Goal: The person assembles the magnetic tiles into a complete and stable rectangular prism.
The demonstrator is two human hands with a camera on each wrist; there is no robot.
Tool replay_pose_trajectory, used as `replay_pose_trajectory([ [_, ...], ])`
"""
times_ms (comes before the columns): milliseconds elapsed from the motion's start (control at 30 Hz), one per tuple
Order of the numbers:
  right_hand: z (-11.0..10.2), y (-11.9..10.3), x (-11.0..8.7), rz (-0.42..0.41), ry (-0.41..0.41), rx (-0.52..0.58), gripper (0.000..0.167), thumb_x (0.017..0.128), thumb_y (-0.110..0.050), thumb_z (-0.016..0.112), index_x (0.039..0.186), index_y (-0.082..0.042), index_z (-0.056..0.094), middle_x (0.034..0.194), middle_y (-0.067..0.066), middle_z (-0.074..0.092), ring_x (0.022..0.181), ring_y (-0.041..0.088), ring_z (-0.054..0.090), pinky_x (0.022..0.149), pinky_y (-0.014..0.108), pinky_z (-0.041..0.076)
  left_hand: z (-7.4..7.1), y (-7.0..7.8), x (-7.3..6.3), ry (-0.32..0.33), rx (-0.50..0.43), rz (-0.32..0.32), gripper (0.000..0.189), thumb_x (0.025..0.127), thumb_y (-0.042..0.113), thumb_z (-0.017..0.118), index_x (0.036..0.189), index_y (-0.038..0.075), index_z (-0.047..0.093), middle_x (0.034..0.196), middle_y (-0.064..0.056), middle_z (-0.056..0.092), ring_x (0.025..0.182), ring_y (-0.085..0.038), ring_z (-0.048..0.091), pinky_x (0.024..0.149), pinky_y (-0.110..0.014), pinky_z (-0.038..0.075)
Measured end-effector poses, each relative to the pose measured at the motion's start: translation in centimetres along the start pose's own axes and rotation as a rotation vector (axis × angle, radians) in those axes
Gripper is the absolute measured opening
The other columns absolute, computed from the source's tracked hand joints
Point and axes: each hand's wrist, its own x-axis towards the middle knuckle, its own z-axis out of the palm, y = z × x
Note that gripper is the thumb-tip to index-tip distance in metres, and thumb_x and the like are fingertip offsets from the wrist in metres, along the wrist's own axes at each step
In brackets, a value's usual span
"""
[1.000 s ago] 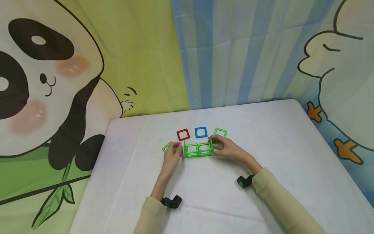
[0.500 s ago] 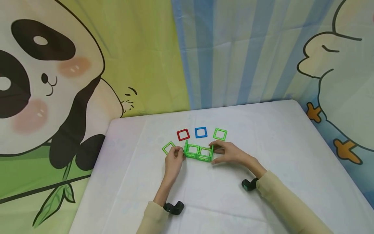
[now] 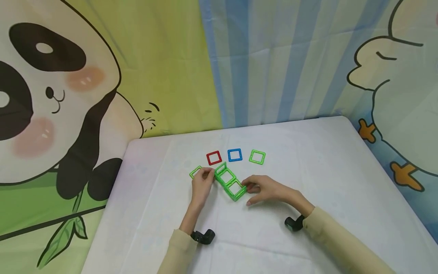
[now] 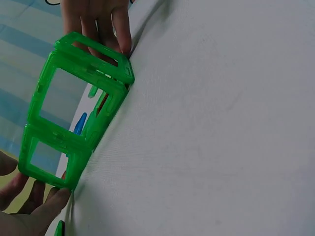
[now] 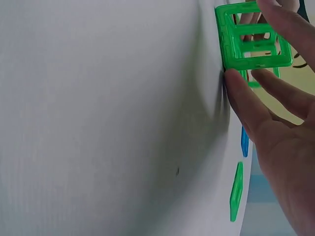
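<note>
Several green square magnetic tiles are joined into a two-square-long frame (image 3: 227, 179) with raised ends, standing slanted on the cloth. My left hand (image 3: 202, 186) pinches its far left end; in the left wrist view those fingers (image 4: 49, 204) touch the lower corner. At the near right end is my right hand (image 3: 270, 189), its index finger touching the end tile and its thumb apart from the frame. Across the left wrist view, the right-hand fingers (image 4: 96, 24) reach down behind the end tile. Up close in the right wrist view, the end tile (image 5: 256, 63) sits between spread right fingers.
Behind the frame lie a red tile (image 3: 214, 158), a blue tile (image 3: 235, 155) and a light green tile (image 3: 257, 156). Another green tile (image 3: 195, 172) is partly hidden by my left hand. A white cloth covers the table (image 3: 308, 160), with printed curtains behind it.
The frame has swung round, its right end coming toward me while the left end stays by my left hand. My right hand has moved nearer with it, its thumb now off the frame.
</note>
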Motion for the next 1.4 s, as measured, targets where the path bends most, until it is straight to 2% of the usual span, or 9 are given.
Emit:
replay_pose_trajectory([
  [267, 1.6, -0.9, 0.9, -0.047, -0.053, 0.002, 0.060, 0.083, -0.018, 0.088, 0.132, 0.003, 0.061, 0.130, 0.014, 0.065, 0.116, 0.030, 0.066, 0.101, 0.037, 0.055, 0.2, 0.0, 1.3, 0.010, -0.029, -0.019, 0.024, 0.100, 0.026, 0.068, 0.112, 0.005, 0.072, 0.110, -0.010, 0.070, 0.098, -0.022, 0.068, 0.084, -0.027, 0.060],
  [367, 2.0, -1.3, 1.4, -0.069, -0.060, 0.009, 0.050, 0.088, -0.009, 0.081, 0.132, 0.005, 0.060, 0.128, 0.017, 0.065, 0.115, 0.031, 0.067, 0.100, 0.035, 0.055, 0.2, 0.1, 1.7, 0.032, -0.018, -0.015, 0.022, 0.099, 0.026, 0.070, 0.109, 0.007, 0.074, 0.107, -0.008, 0.070, 0.093, -0.020, 0.066, 0.080, -0.024, 0.059],
  [433, 2.2, -1.4, 1.7, -0.083, -0.046, -0.027, 0.042, 0.091, -0.004, 0.075, 0.131, 0.004, 0.061, 0.126, 0.016, 0.066, 0.113, 0.029, 0.067, 0.098, 0.032, 0.056, 0.2, 0.1, 1.8, 0.044, -0.014, -0.014, 0.021, 0.098, 0.025, 0.071, 0.107, 0.007, 0.075, 0.105, -0.008, 0.070, 0.091, -0.019, 0.064, 0.078, -0.023, 0.058],
  [533, 2.1, -1.3, 1.9, -0.092, 0.017, -0.116, 0.034, 0.095, 0.000, 0.068, 0.129, 0.001, 0.064, 0.120, 0.012, 0.070, 0.108, 0.024, 0.069, 0.094, 0.030, 0.057, 0.2, 0.3, 1.8, 0.053, -0.016, -0.019, 0.019, 0.097, 0.024, 0.072, 0.104, 0.007, 0.076, 0.103, -0.008, 0.070, 0.088, -0.019, 0.063, 0.075, -0.022, 0.057],
  [800, 0.2, -0.9, 3.0, -0.097, 0.304, -0.279, 0.025, 0.095, 0.003, 0.064, 0.120, 0.004, 0.069, 0.114, 0.015, 0.072, 0.101, 0.024, 0.069, 0.089, 0.038, 0.059, 0.2, 0.5, 1.7, 0.070, -0.015, -0.019, 0.018, 0.096, 0.023, 0.073, 0.097, 0.005, 0.076, 0.098, -0.008, 0.069, 0.085, -0.017, 0.062, 0.073, -0.020, 0.055],
  [933, -0.9, -0.8, 3.9, -0.076, 0.389, -0.406, 0.028, 0.094, 0.004, 0.062, 0.122, 0.007, 0.066, 0.116, 0.019, 0.070, 0.104, 0.030, 0.069, 0.089, 0.042, 0.059, 0.2, 0.4, 1.8, 0.084, -0.024, -0.017, 0.018, 0.096, 0.022, 0.073, 0.096, 0.004, 0.077, 0.097, -0.007, 0.070, 0.083, -0.016, 0.062, 0.072, -0.020, 0.055],
  [1033, -1.7, -0.6, 4.5, -0.030, 0.431, -0.527, 0.032, 0.093, 0.005, 0.063, 0.124, 0.007, 0.065, 0.120, 0.020, 0.067, 0.113, 0.033, 0.066, 0.095, 0.045, 0.057, 0.2, 0.3, 1.8, 0.087, -0.033, -0.012, 0.018, 0.096, 0.022, 0.074, 0.094, 0.005, 0.077, 0.094, -0.007, 0.070, 0.082, -0.015, 0.061, 0.070, -0.019, 0.054],
  [1167, -2.6, -0.1, 5.0, 0.031, 0.433, -0.655, 0.036, 0.092, 0.004, 0.062, 0.128, 0.007, 0.063, 0.131, 0.024, 0.061, 0.123, 0.037, 0.060, 0.098, 0.048, 0.055, 0.2, 0.1, 1.7, 0.083, -0.051, -0.015, 0.017, 0.094, 0.023, 0.076, 0.092, 0.005, 0.077, 0.092, -0.006, 0.070, 0.081, -0.015, 0.061, 0.068, -0.019, 0.053],
  [1400, -3.8, 0.7, 5.9, 0.114, 0.357, -0.785, 0.046, 0.090, 0.001, 0.062, 0.134, 0.011, 0.056, 0.143, 0.033, 0.051, 0.129, 0.047, 0.055, 0.101, 0.057, 0.052, 0.4, -0.3, 1.8, 0.084, -0.043, -0.021, 0.018, 0.093, 0.024, 0.077, 0.091, 0.006, 0.078, 0.092, -0.006, 0.071, 0.082, -0.015, 0.063, 0.070, -0.020, 0.055],
])
